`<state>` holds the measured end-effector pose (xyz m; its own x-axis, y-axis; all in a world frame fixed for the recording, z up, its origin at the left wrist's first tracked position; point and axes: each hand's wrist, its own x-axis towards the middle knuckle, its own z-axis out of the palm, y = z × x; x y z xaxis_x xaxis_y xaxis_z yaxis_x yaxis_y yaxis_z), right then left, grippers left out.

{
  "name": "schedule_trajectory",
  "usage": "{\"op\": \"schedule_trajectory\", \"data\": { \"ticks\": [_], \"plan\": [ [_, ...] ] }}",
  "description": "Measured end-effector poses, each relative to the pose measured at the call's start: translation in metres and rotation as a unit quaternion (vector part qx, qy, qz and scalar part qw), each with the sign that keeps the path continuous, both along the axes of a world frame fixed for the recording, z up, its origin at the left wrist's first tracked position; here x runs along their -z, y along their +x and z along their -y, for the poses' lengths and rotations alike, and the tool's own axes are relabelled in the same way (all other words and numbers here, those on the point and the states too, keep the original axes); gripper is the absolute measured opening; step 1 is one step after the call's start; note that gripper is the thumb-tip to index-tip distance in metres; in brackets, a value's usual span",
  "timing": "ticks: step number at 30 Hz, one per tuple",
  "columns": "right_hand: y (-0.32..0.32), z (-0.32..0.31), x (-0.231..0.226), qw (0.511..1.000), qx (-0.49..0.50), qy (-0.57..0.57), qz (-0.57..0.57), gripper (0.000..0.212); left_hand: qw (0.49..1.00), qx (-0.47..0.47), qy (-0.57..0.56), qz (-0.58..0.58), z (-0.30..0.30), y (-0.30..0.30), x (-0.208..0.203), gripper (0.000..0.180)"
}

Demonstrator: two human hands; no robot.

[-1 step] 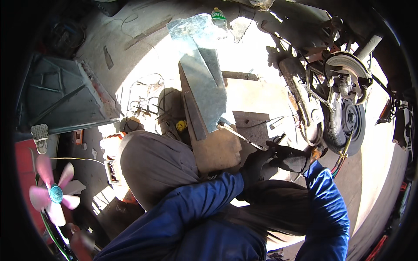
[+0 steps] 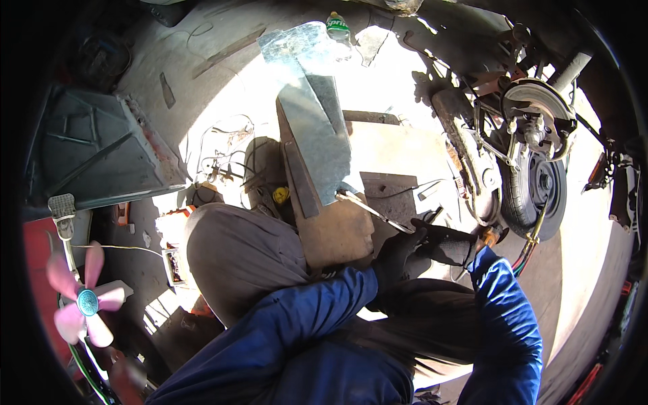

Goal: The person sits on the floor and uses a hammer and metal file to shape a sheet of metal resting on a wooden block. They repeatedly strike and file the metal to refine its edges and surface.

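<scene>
My left hand (image 2: 397, 258), in a black glove, is closed around the near end of a slender pale long-handled tool (image 2: 378, 214). My right hand (image 2: 447, 245), gloved too, presses against the left one at the same end, its fingers closed; its exact hold is partly hidden. The tool's far tip meets the near corner of a shiny grey metal sheet (image 2: 317, 131); the shape of its jaws cannot be made out. Under the sheet lie a darker strip (image 2: 302, 179) and a brown board (image 2: 331, 236), close in front of my knee.
A spinning pink fan (image 2: 86, 302) stands at the left, near a dark metal panel (image 2: 88, 145). To the right are a wheel (image 2: 540, 179) and a brake drum part (image 2: 536, 108). A green-labelled bottle (image 2: 337, 27) stands beyond the sheet. Cables (image 2: 226, 162) lie left of the board.
The fan blades have turned. My right wrist and sleeve have shifted very slightly left; the tool and sheet look unchanged.
</scene>
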<state>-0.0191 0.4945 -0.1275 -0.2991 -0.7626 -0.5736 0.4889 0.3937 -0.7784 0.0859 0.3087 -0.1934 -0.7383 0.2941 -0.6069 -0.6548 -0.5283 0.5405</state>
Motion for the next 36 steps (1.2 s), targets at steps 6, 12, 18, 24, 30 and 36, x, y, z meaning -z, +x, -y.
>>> {"op": "schedule_trajectory", "data": {
  "ticks": [6, 12, 18, 24, 30, 36],
  "plan": [
    [-0.008, 0.009, 0.035, 0.957, -0.142, 0.035, -0.251, 0.053, 0.997, -0.021, 0.059, 0.036, 0.006, -0.008, -0.013, 0.049],
    [-0.011, 0.029, 0.006, 0.886, -0.148, 0.029, -0.439, 0.042, 0.999, -0.031, -0.007, 0.023, 0.002, -0.01, -0.021, 0.054],
    [-0.013, 0.028, 0.005, 0.905, -0.116, 0.068, -0.404, 0.028, 0.982, 0.064, -0.16, -0.074, 0.014, -0.009, -0.024, 0.057],
    [-0.012, 0.036, 0.007, 0.857, -0.122, 0.151, -0.478, 0.032, 0.965, 0.187, -0.179, -0.038, 0.03, -0.022, -0.065, 0.054],
    [-0.035, 0.023, -0.028, 0.829, -0.107, 0.267, -0.479, 0.039, 0.86, 0.307, -0.183, -0.364, 0.13, -0.009, -0.2, 0.056],
    [-0.094, 0.004, -0.069, 0.696, -0.094, 0.325, -0.633, 0.038, 0.673, 0.346, -0.47, -0.454, 0.309, -0.092, -0.241, 0.086]
  ]
}}
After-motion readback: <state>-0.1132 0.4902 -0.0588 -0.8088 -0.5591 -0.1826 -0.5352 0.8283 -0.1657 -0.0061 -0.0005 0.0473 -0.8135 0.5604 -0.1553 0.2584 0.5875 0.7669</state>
